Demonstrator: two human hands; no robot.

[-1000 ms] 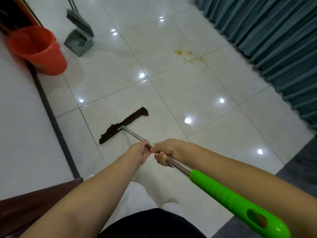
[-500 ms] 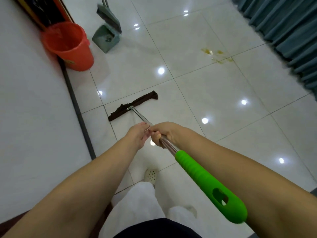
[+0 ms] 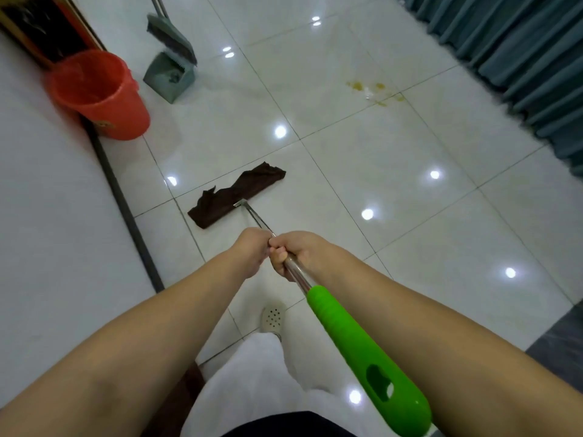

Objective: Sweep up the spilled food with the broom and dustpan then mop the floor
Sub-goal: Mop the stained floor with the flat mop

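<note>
**Both hands on the mop, stain ahead on the tiles**

The mop (image 3: 293, 272) has a thin metal pole that ends near the camera in a thick bright green handle (image 3: 362, 351) with an oval hanging hole. At the far end a small metal bracket joins the pole to a flat head covered by a dark brown cloth (image 3: 236, 193). The cloth lies on the white glossy floor tiles (image 3: 394, 159), a little wrinkled and folded at its ends, near the dark strip along the foot of the wall.

The left hand (image 3: 252, 250) and the right hand (image 3: 293, 253) hold the metal pole just beside each other, touching, above the green part. The right hand's fingers are curled round the pole. The left hand is seen from the back; it closes on the pole, but its fingertips are hidden.

A yellow spill stain (image 3: 375, 89) lies well apart from the cloth, near the teal curtain (image 3: 504, 52). By the wall stands an orange bucket (image 3: 101, 96); beside it a grey-green dustpan (image 3: 168, 75) stands with the broom (image 3: 172, 37) set in it. The broom's handle is cut off by the top edge. Something dark lies inside the dustpan, too small to tell. One pale perforated shoe (image 3: 273, 318) shows below the hands, partly hidden by white trousers.
</note>
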